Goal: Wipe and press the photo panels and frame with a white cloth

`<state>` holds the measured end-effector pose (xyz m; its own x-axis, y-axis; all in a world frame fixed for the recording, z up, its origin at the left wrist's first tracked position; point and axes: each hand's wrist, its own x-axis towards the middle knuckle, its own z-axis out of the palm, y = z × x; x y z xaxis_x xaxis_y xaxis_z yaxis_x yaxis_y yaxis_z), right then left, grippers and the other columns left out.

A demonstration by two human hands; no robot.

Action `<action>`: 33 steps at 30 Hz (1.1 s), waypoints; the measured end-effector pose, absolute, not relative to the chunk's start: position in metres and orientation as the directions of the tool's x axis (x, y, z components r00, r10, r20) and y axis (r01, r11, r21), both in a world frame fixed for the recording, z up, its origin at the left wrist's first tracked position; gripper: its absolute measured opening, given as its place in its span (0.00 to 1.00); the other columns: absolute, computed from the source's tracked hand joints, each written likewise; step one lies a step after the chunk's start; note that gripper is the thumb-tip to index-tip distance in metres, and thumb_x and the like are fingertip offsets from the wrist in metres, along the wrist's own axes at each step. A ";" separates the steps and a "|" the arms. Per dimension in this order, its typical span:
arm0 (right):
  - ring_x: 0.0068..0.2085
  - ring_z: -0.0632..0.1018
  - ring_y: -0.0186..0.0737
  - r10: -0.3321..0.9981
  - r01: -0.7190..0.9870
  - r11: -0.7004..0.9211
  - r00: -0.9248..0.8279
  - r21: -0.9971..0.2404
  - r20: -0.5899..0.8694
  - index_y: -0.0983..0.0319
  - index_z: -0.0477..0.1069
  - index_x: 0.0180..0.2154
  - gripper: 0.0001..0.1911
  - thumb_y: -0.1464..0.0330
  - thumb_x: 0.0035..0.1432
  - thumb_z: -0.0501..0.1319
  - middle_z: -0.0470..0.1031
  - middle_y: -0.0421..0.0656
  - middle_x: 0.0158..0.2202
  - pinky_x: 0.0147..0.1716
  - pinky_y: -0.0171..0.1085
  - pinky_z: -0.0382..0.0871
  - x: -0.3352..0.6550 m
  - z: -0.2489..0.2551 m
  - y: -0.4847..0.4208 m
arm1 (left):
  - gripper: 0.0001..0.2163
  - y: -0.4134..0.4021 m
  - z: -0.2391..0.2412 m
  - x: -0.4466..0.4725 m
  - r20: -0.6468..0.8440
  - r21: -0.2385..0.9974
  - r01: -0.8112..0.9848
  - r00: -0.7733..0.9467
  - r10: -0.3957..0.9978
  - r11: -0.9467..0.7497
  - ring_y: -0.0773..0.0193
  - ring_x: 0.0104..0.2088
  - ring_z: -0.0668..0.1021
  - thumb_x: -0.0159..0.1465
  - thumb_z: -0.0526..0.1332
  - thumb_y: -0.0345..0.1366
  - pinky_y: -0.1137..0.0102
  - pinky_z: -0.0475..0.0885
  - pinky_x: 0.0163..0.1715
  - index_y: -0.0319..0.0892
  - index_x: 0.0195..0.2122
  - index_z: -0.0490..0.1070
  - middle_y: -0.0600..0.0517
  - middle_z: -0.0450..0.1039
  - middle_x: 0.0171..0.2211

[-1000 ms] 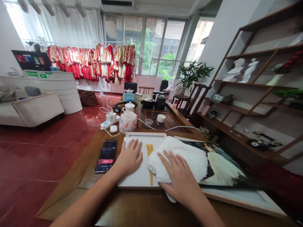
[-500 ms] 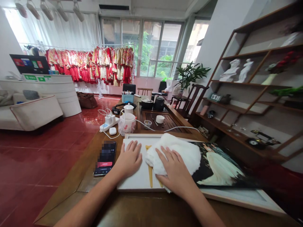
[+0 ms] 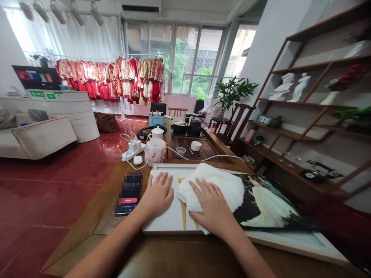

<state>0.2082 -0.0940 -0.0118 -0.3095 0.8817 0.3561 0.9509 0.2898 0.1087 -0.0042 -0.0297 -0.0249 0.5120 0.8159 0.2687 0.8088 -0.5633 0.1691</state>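
Observation:
A large white-framed photo lies flat on the wooden table, showing a figure in a white dress on a dark ground. My left hand rests flat on the frame's white left part, fingers spread and open. My right hand presses flat on a fluffy white cloth that lies over the photo's left side, fingers stretched out. A yellow mark on the white mat shows between my two hands.
A phone with a lit screen lies left of the frame. Behind stand a white teapot, a power strip with cables, an earbud case and a tea tray. Wooden shelves run along the right; red floor lies left.
My right hand and the cloth have slid a little to the left over the frame. My left hand has stayed in place.

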 end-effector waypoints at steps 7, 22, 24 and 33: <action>0.61 0.60 0.57 0.890 0.957 0.278 -0.291 0.087 0.350 0.63 0.58 0.62 0.38 0.59 0.50 0.60 0.60 0.54 0.62 0.59 0.52 0.49 0.208 -0.011 -0.082 | 0.22 -0.029 -0.024 -0.003 0.260 0.161 0.814 0.511 0.819 -0.558 0.53 0.65 0.54 0.70 0.42 0.42 0.48 0.48 0.62 0.44 0.63 0.55 0.46 0.53 0.65; 0.61 0.60 0.56 0.877 0.946 0.316 -0.322 0.076 0.357 0.60 0.56 0.63 0.40 0.62 0.48 0.61 0.60 0.51 0.62 0.59 0.52 0.49 0.212 -0.016 -0.120 | 0.22 -0.029 -0.024 -0.003 0.259 0.170 0.814 0.506 0.822 -0.555 0.53 0.66 0.53 0.70 0.42 0.42 0.48 0.47 0.62 0.44 0.63 0.56 0.46 0.53 0.65; 0.61 0.61 0.56 0.878 0.946 0.316 -0.319 0.069 0.356 0.60 0.58 0.62 0.39 0.62 0.47 0.61 0.61 0.51 0.62 0.59 0.52 0.49 0.212 -0.015 -0.114 | 0.22 -0.029 -0.024 -0.003 0.257 0.171 0.815 0.505 0.824 -0.553 0.53 0.66 0.53 0.70 0.42 0.42 0.47 0.47 0.62 0.44 0.63 0.56 0.46 0.53 0.65; 0.59 0.62 0.57 0.885 0.954 0.294 -0.293 0.052 0.363 0.63 0.60 0.61 0.37 0.60 0.49 0.61 0.62 0.53 0.61 0.58 0.52 0.50 0.209 -0.007 -0.078 | 0.22 -0.028 -0.024 -0.003 0.260 0.165 0.816 0.505 0.823 -0.554 0.53 0.66 0.54 0.70 0.42 0.42 0.48 0.48 0.63 0.44 0.63 0.56 0.46 0.54 0.65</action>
<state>0.2094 -0.0778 -0.0073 -0.2929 0.8847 0.3626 0.9542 0.2944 0.0524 -0.0031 -0.0283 -0.0241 0.5053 0.8228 0.2602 0.8163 -0.5535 0.1652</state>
